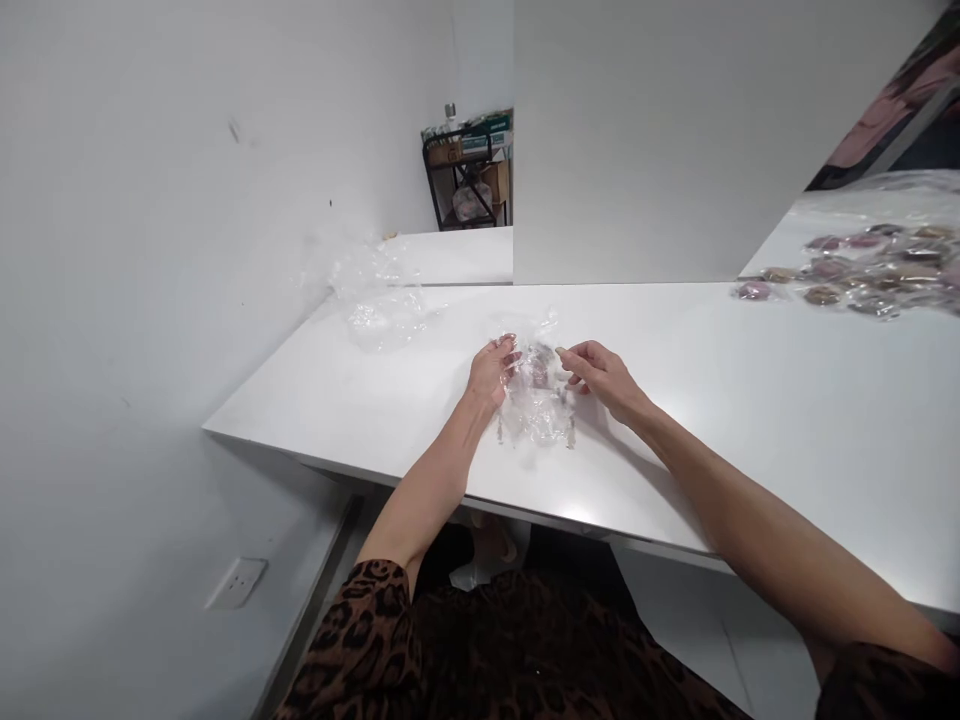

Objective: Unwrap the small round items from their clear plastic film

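A clear plastic packet (536, 410), crumpled and with something dark pinkish showing inside, is held above or on the tabletop (750, 400); which of the two cannot be told. Its longer axis appears to be laid away from the body, between the two hands. The left hand (487, 372) is placed against the packet's left edge, and film is clasped by its grip. The right hand (609, 382) is held at the packet's right edge, thumb and fingers drawn close; whether film is pinched there cannot be told. The left hand is judged the nearer, contact being plain only on that side.

Beyond the packet to the left, loose clear film (382, 315) is heaped; beyond it to the right, wrapped pieces (862, 275) are gathered. Behind the packet, an upright panel (626, 140) is stood. The packet's contents are partly hidden by creases and glare.
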`<control>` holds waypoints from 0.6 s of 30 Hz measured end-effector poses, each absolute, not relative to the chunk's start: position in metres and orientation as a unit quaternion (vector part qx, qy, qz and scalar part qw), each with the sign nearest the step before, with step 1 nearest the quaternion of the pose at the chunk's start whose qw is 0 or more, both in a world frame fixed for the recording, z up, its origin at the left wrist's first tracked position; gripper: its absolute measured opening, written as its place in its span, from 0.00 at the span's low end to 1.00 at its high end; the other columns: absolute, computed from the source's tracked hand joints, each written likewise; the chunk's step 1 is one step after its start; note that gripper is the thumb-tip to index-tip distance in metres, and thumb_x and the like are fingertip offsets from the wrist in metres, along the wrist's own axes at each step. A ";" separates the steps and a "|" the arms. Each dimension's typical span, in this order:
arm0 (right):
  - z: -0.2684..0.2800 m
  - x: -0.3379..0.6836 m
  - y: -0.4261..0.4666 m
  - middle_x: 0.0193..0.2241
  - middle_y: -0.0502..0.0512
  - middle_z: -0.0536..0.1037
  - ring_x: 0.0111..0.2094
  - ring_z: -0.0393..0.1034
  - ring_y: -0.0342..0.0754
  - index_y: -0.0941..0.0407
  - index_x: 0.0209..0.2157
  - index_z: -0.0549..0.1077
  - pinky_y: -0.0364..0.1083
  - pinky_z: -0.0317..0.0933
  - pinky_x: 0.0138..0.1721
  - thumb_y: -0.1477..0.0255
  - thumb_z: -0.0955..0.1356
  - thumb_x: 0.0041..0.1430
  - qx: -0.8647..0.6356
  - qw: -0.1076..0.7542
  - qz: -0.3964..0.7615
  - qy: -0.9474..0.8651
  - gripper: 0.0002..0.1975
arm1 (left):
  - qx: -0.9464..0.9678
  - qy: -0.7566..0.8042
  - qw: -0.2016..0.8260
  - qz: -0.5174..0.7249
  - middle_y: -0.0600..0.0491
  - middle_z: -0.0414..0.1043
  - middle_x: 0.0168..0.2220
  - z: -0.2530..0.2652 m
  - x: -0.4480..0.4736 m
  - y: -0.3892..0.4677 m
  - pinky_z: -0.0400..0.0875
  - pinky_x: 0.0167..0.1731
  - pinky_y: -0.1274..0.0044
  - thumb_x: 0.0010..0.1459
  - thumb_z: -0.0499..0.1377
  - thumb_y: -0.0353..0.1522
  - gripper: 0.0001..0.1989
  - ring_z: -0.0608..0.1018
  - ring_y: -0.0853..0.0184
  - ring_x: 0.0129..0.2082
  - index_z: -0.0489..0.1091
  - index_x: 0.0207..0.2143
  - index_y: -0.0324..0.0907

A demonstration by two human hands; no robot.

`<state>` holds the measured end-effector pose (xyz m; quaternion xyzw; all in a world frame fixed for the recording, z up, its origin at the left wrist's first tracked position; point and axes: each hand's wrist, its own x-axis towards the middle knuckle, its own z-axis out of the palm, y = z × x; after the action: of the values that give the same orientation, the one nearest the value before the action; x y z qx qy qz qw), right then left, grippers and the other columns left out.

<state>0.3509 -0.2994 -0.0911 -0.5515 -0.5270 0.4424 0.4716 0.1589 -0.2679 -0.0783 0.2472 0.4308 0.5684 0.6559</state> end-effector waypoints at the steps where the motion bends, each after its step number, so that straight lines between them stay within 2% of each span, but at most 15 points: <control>1: -0.090 0.350 -0.299 0.40 0.56 0.79 0.32 0.71 0.46 0.54 0.35 0.75 0.44 0.64 0.27 0.41 0.76 0.49 -0.555 0.476 0.458 -0.506 0.31 | 0.248 0.428 0.658 0.568 0.56 0.76 0.33 -0.075 0.158 -0.270 0.70 0.37 0.83 0.60 0.65 0.26 0.03 0.77 0.76 0.30 0.74 0.36 0.41; 5: -0.081 0.347 -0.297 0.45 0.59 0.77 0.33 0.71 0.47 0.53 0.38 0.74 0.44 0.65 0.23 0.42 0.77 0.49 -0.559 0.493 0.508 -0.432 0.30 | 0.248 0.404 0.699 0.535 0.52 0.79 0.39 -0.056 0.159 -0.282 0.73 0.42 0.78 0.62 0.65 0.28 0.04 0.82 0.71 0.38 0.71 0.36 0.42; 8: -0.077 0.349 -0.293 0.44 0.59 0.76 0.31 0.69 0.46 0.52 0.40 0.72 0.43 0.64 0.21 0.45 0.77 0.50 -0.555 0.510 0.539 -0.376 0.28 | 0.268 0.375 0.712 0.529 0.49 0.80 0.46 -0.035 0.162 -0.290 0.75 0.48 0.73 0.66 0.61 0.29 0.04 0.83 0.65 0.48 0.71 0.35 0.42; 11: -0.081 0.354 -0.286 0.43 0.58 0.75 0.31 0.69 0.46 0.52 0.41 0.71 0.43 0.60 0.21 0.49 0.79 0.48 -0.546 0.516 0.565 -0.341 0.28 | 0.308 0.358 0.703 0.531 0.47 0.80 0.51 -0.008 0.166 -0.295 0.75 0.54 0.69 0.69 0.57 0.29 0.07 0.80 0.61 0.58 0.72 0.35 0.42; 16: -0.089 0.362 -0.276 0.40 0.57 0.76 0.34 0.69 0.49 0.52 0.45 0.70 0.45 0.58 0.26 0.58 0.81 0.44 -0.548 0.509 0.564 -0.351 0.30 | 0.385 0.345 0.667 0.536 0.47 0.79 0.53 0.032 0.170 -0.299 0.75 0.59 0.63 0.72 0.52 0.30 0.13 0.76 0.58 0.64 0.74 0.35 0.43; 18: -0.089 0.364 -0.275 0.41 0.57 0.76 0.36 0.68 0.49 0.52 0.43 0.72 0.46 0.59 0.30 0.59 0.80 0.47 -0.560 0.516 0.534 -0.368 0.25 | 0.410 0.342 0.652 0.539 0.46 0.79 0.53 0.045 0.169 -0.300 0.75 0.60 0.60 0.73 0.50 0.30 0.15 0.75 0.56 0.66 0.75 0.37 0.43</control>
<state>0.3638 -0.2754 -0.0886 -0.5595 -0.3683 0.5342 0.5157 0.1693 -0.3005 0.0446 0.4099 0.3418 0.5389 0.6517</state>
